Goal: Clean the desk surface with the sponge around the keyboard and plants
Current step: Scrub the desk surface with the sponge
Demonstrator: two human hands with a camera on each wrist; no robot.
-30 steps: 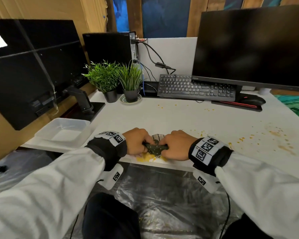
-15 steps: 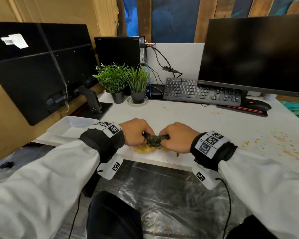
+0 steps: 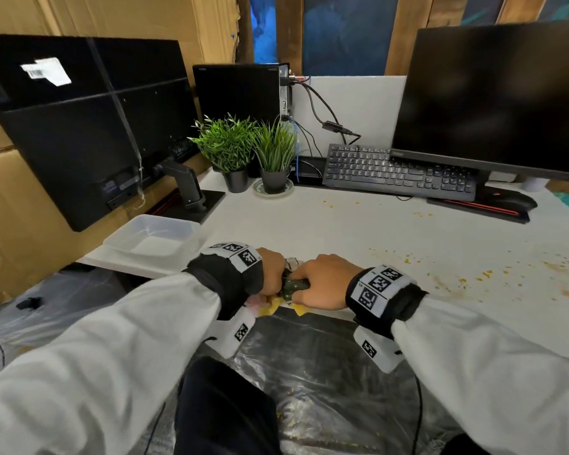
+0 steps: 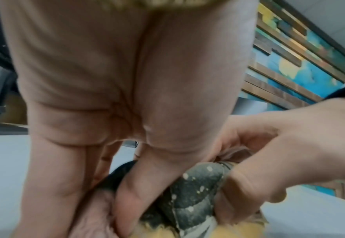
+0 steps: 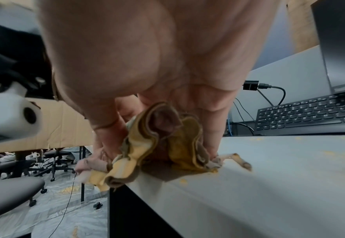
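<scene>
Both hands at the near edge of the white desk (image 3: 358, 231), wringing a crumpled yellow sponge with dark green scouring face (image 3: 293, 285). Left hand (image 3: 270, 272) and right hand (image 3: 326, 284) both curled tight round it, knuckles nearly touching. Judgement: keep the twist over the edge. Orange-yellow crumbs and smears (image 3: 480, 274) remain toward the right edge, some before the black keyboard (image 3: 398, 170); two green potted plants (image 3: 250, 152) at the far edge.
</scene>
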